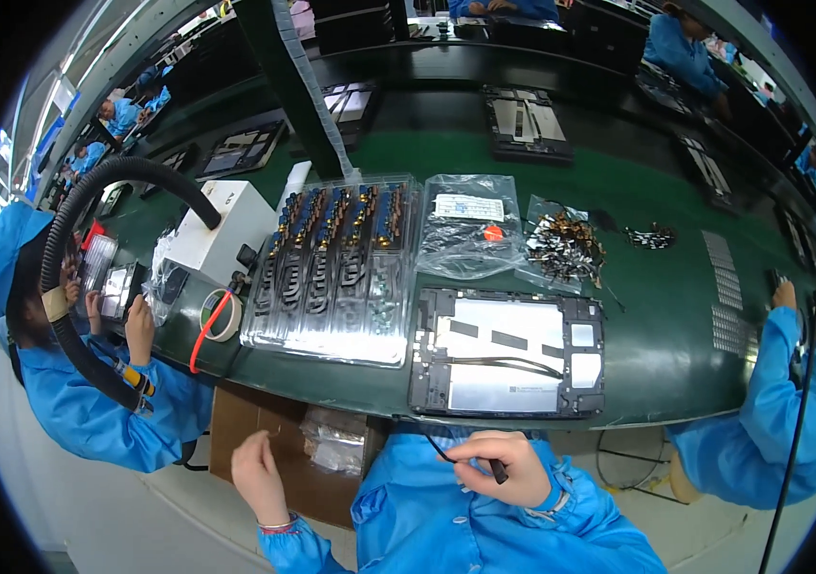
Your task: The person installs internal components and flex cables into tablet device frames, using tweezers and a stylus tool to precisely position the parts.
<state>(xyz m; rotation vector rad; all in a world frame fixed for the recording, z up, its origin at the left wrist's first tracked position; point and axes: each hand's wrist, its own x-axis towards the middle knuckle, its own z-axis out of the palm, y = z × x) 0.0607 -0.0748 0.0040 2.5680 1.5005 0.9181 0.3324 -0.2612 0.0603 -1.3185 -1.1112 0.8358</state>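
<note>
In front of my lap, my right hand point(508, 467) is closed around a slim black tool point(498, 471), which looks like tweezers with a thin dark tip pointing up and left. My left hand point(258, 471) is raised beside the cardboard box, fingers loosely extended, nothing visible in it. Just beyond my right hand, an opened tablet point(508, 335) lies at the table's near edge. Its black frame surrounds a silver panel with dark tape strips and black cables across it. Neither hand touches the tablet.
Left of the tablet stands a clear tray point(331, 277) of small parts. Behind lie a plastic bag point(468, 225) and a pile of small cables point(561, 247). A white box point(221, 230) with a black hose, a tape roll point(221, 314) and a cardboard box point(322, 478) are left. Co-workers sit on both sides.
</note>
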